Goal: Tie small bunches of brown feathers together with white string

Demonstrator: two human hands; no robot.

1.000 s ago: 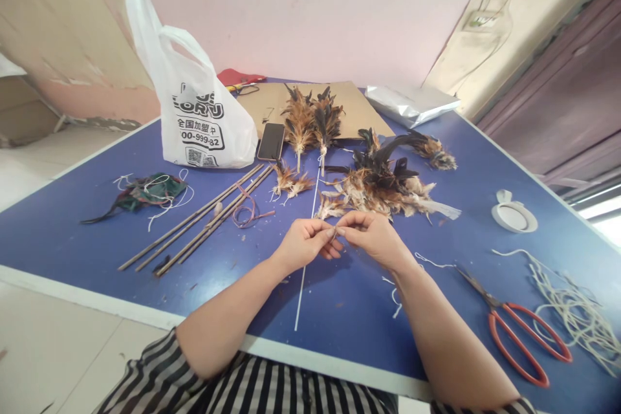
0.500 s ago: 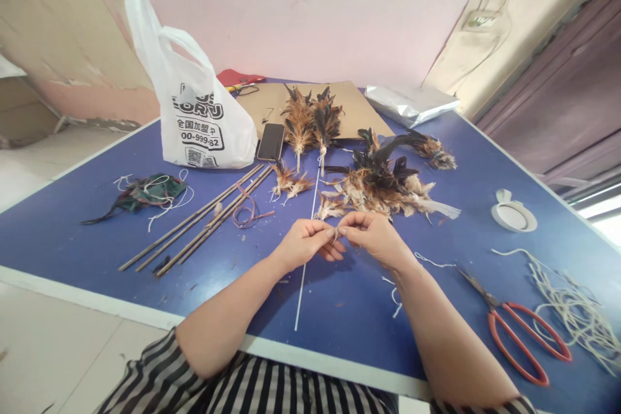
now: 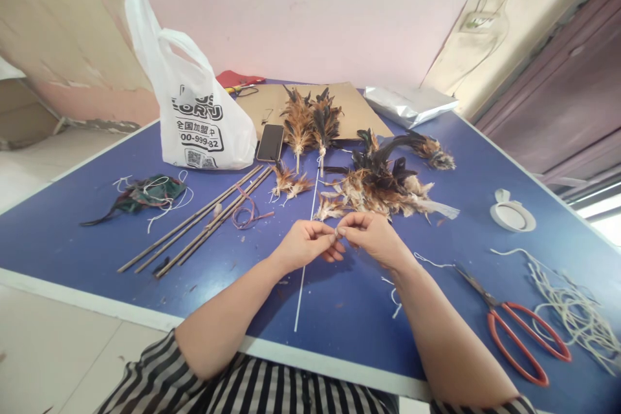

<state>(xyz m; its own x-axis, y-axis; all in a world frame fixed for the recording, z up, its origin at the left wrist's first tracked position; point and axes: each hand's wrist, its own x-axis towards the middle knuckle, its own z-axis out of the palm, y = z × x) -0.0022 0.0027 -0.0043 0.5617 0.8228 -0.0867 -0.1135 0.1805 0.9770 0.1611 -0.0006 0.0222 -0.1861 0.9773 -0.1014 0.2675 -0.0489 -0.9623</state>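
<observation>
A small pale piece (image 3: 336,231), too small to be identified, was pinched between the narrowed fingertips of the left hand (image 3: 305,246) and the right hand (image 3: 373,238), which were held together just above the blue table (image 3: 97,233). A heap of feathers (image 3: 383,191) was seen just beyond the fingers. Thin sticks (image 3: 204,220) were laid well to the left of them, and red-handled scissors (image 3: 514,330) well to their right.

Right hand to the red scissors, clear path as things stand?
Probably yes, once freed: the right hand pinches a small piece with the left hand; the scissors lie uncovered beside its forearm.
</observation>
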